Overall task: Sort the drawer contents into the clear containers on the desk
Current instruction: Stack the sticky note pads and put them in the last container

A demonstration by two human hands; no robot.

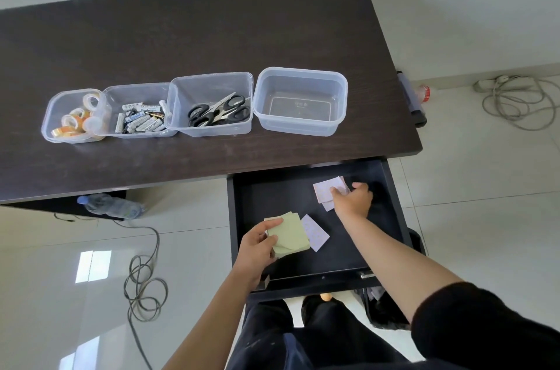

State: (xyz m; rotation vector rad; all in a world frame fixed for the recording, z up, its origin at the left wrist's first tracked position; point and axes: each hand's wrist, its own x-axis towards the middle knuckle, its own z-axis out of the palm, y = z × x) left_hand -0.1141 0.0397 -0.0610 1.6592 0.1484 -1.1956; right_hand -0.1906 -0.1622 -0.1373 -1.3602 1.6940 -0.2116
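Head view — dark desk (212,36), open drawer (391,218), pale tiled floor (485,172).

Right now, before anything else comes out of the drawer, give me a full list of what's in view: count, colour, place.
desk: one, dark brown, upper frame
clear containers: four, in a row on the desk; rightmost holds nothing
tape rolls: several, clear and orange, leftmost container
batteries: many, mostly white, second container
scissors: a few, black-handled, third container
drawer: one, black, pulled open under the desk's right end
green sticky notes: one stack, in the left hand's grip
pink patterned papers: several, far end of drawer; one more beside the green stack
water bottle: one, clear, on the floor
cables: two, grey, on the floor
left hand: holds green stack
right hand: on pink papers
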